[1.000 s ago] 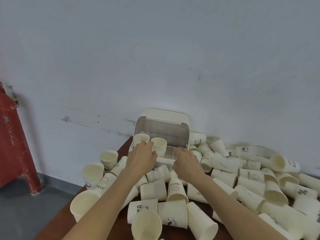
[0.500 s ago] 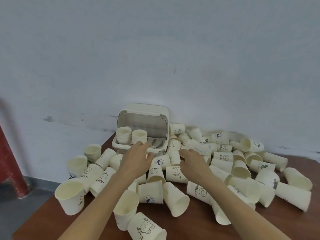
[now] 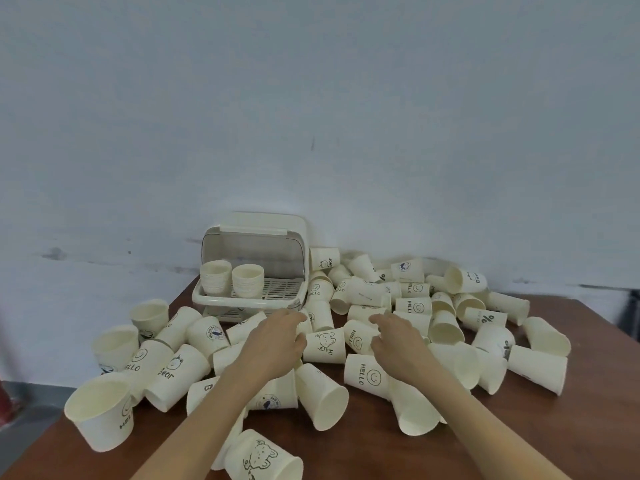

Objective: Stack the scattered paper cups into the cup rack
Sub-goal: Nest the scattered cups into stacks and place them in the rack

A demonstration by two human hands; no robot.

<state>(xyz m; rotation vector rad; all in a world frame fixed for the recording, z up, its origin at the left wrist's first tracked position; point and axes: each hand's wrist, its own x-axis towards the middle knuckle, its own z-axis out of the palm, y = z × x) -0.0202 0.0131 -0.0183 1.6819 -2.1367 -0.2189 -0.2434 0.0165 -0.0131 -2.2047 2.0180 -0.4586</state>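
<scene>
Both forearms run off the bottom edge, so nothing above the wrists' far side shows. The left hand [image 3: 277, 344] covers the cups beneath it, and whether its fingers [image 3: 294, 318] grip a cup or only rest on one cannot be told. The right hand [image 3: 398, 344] likewise hides what lies under its palm; its grip is unclear too. The surface [image 3: 571, 427] is cut off at the bottom and at 3 o'clock. The rack [image 3: 249, 299] has its lower tier hidden by cups at 6 o'clock. A red thing [image 3: 5, 400] at 9 o'clock is cropped and blurred. Small print on far cups at 1 o'clock is unreadable.
</scene>
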